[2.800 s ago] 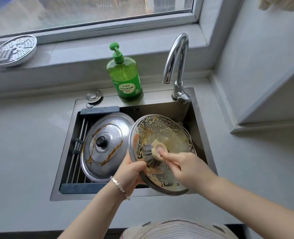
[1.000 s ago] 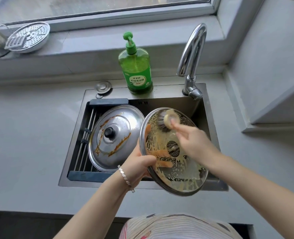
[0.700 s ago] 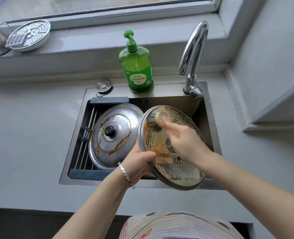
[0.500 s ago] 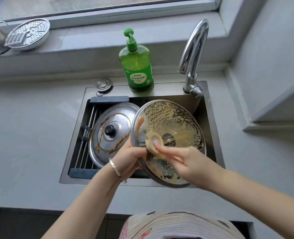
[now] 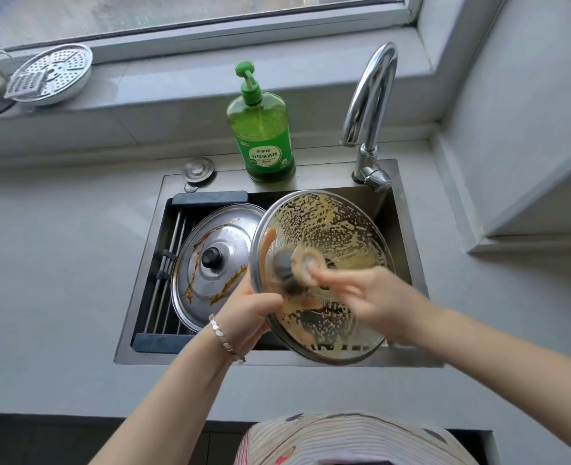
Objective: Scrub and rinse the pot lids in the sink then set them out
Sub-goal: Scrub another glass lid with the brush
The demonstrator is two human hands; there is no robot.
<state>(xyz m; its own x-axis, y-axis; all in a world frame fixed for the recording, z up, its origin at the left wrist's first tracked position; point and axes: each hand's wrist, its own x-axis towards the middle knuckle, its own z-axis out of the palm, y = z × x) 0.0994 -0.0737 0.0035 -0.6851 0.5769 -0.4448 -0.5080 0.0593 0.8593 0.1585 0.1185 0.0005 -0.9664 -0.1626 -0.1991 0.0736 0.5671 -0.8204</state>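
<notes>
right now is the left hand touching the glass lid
Touching. The head view shows the left hand gripping the glass lid by its lower-left rim, thumb over the edge.

At frame centre the left hand grips the lower-left rim of a tilted, soapy glass lid over the sink while the blurred right hand holds a round brush against its left half, a sauce-stained steel lid lying in the basin at its left
</notes>
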